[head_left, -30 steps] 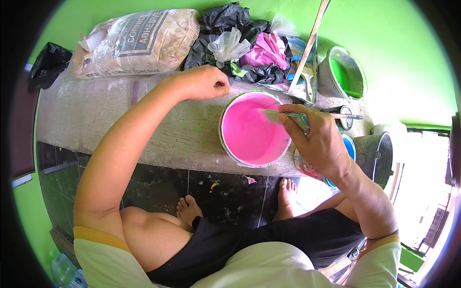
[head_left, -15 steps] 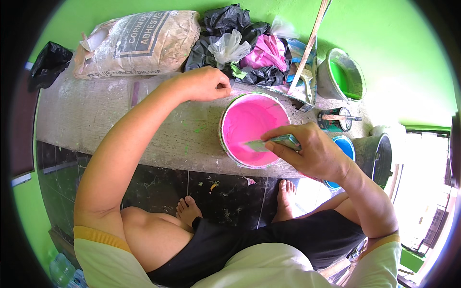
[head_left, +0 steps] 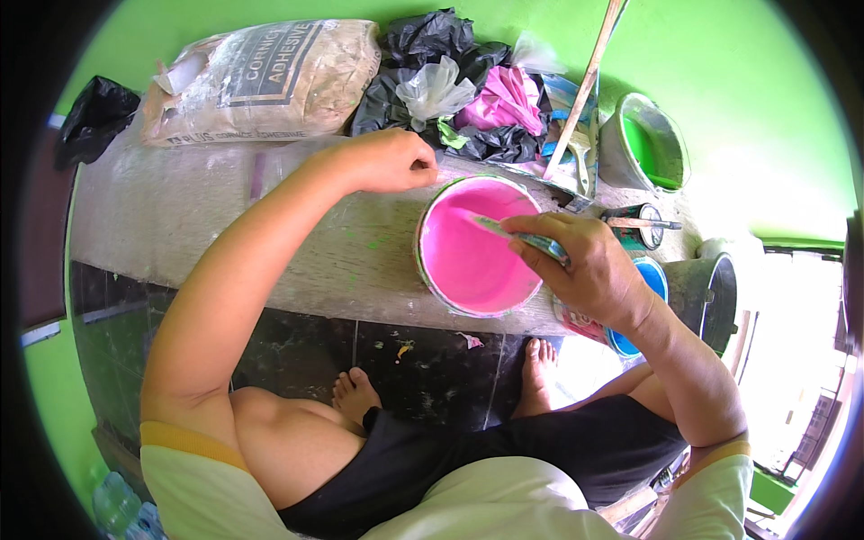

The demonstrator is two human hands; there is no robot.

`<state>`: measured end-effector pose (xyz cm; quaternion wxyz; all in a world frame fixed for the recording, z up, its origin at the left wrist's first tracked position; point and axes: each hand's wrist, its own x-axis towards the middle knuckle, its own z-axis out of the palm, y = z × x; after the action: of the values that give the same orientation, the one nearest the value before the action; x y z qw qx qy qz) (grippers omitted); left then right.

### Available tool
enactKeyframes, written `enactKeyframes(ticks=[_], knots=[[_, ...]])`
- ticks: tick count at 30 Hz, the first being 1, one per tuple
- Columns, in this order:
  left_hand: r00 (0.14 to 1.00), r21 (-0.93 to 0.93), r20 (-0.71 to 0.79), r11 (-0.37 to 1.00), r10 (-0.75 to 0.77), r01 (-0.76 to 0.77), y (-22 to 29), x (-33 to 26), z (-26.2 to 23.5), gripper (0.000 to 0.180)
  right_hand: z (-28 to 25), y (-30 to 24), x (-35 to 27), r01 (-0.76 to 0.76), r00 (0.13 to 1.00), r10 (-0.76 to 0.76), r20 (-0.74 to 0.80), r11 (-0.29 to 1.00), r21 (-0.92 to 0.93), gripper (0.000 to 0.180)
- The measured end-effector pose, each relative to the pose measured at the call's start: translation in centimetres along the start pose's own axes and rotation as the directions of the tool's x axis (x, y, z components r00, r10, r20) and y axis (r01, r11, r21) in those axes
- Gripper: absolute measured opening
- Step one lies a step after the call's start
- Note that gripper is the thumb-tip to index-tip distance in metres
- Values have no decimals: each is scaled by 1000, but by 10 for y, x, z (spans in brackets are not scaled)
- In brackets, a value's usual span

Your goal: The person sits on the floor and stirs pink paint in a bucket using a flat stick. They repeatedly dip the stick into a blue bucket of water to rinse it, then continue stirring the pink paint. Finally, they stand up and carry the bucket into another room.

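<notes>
Holding flat tool [head_left: 525,238] in paint bucket [head_left: 484,312], R hand [head_left: 591,265]; L hand [head_left: 393,162] curled, grip unclear; sack [head_left: 337,85] w/ dk lettering [head_left: 277,63].

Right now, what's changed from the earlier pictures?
Your right hand swept the tool toward you over the pink paint, then back away from you. I see nothing picked up or let go. Your left hand and the bucket stayed put.

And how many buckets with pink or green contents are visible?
2: the pink-filled bucket by the right hand, and the green-filled bucket at the back right, near the wall. Others may be hidden.
</notes>
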<state>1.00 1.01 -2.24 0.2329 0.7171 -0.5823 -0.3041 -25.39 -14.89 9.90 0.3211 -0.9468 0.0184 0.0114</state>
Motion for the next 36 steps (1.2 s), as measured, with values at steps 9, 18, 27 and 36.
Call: enactKeyframes(ticks=[9,18,27,36], knots=[[998,33,66,999,-4,2,1,6,6,41,-16,-24,-4,-187,956,165,242,980,71,21],[976,-261,128,944,-175,204,21,6,11,39,-15,-15,-2,-177,984,175,-28,981,-76,22],[909,-507,157,758,-386,410,41,5,23,47,-6,-31,-9,-88,976,60,210,988,127,22],[908,-489,196,765,-371,419,76,-5,29,42,-29,-10,-35,-49,990,54,129,998,-44,20]])
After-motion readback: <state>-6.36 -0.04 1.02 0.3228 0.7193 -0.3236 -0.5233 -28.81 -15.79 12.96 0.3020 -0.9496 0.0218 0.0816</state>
